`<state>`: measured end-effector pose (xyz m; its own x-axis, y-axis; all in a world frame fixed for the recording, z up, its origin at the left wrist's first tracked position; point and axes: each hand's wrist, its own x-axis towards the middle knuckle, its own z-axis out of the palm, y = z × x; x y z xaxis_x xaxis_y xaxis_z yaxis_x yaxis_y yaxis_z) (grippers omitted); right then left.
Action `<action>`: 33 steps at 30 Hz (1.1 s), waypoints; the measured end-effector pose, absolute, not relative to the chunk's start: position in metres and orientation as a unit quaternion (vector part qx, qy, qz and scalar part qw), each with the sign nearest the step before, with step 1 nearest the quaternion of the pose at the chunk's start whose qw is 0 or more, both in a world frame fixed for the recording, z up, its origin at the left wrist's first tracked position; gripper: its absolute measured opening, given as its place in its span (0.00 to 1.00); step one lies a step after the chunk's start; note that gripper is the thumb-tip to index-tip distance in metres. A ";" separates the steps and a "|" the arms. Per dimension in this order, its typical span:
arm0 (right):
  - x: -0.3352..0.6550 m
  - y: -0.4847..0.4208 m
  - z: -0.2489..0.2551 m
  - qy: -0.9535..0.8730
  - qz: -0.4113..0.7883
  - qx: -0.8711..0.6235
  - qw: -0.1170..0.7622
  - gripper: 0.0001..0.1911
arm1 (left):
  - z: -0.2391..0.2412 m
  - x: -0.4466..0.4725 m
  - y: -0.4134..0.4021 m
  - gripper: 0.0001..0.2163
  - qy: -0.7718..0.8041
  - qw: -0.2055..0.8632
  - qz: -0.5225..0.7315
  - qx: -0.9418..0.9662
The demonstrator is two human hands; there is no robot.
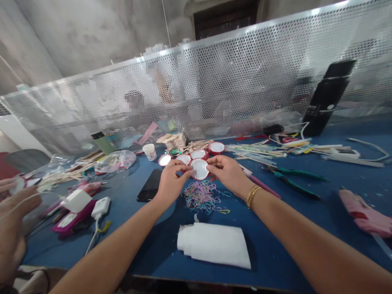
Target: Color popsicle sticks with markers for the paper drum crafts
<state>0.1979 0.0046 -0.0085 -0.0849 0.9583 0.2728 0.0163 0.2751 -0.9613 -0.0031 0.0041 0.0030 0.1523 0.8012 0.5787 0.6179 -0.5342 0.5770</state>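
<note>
Between my two hands is a round white disc with a red rim (pixel 200 168), pinched at its sides. My left hand (pixel 173 179) grips its left edge with thumb and fingers. On the opposite edge, my right hand (pixel 226 173) pinches it, a gold bracelet (pixel 252 196) around the wrist. Just behind stand more red-rimmed white discs (pixel 198 154), some in small stacks. Below the held disc lies a heap of coloured rubber bands (pixel 202 197). A folded white cloth or paper (pixel 214 244) rests nearer to me.
A black phone (pixel 150 185) lies beside my left hand. Green-handled pliers (pixel 295 179) and a pink glue gun (pixel 367 212) are at right. A paper cup (pixel 150 152) and wooden sticks stand behind. Another person's hands (pixel 15 204) work at far left. A perforated metal screen (pixel 214 90) closes the back.
</note>
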 end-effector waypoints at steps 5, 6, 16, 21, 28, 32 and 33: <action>0.197 0.006 -0.010 -0.595 0.435 -0.411 0.536 0.08 | 0.000 0.000 0.004 0.05 0.481 0.215 0.506 0.683; 0.197 0.006 -0.010 -0.593 0.436 -0.414 0.535 0.08 | -0.001 0.000 0.004 0.06 0.471 0.251 0.514 0.672; 0.198 0.005 -0.006 -0.570 0.414 -0.477 0.526 0.05 | 0.001 0.010 -0.003 0.14 0.416 0.469 0.504 0.594; 0.196 0.002 -0.004 -0.561 0.378 -0.497 0.544 0.05 | -0.001 0.012 -0.004 0.13 0.396 0.496 0.513 0.578; 0.203 0.005 -0.003 -0.554 0.348 -0.518 0.550 0.05 | 0.008 0.008 -0.002 0.16 0.398 0.518 0.558 0.511; 0.205 0.008 -0.005 -0.552 0.354 -0.519 0.548 0.05 | 0.014 0.003 0.001 0.16 0.401 0.519 0.563 0.503; 0.205 0.008 -0.006 -0.554 0.356 -0.518 0.547 0.05 | 0.014 0.003 0.001 0.15 0.408 0.511 0.556 0.513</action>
<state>0.2047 0.0080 -0.0059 0.1335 0.9624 0.2364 0.1837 0.2104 -0.9602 0.0034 0.0007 0.0137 0.0483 0.9868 0.1545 -0.1503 -0.1457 0.9778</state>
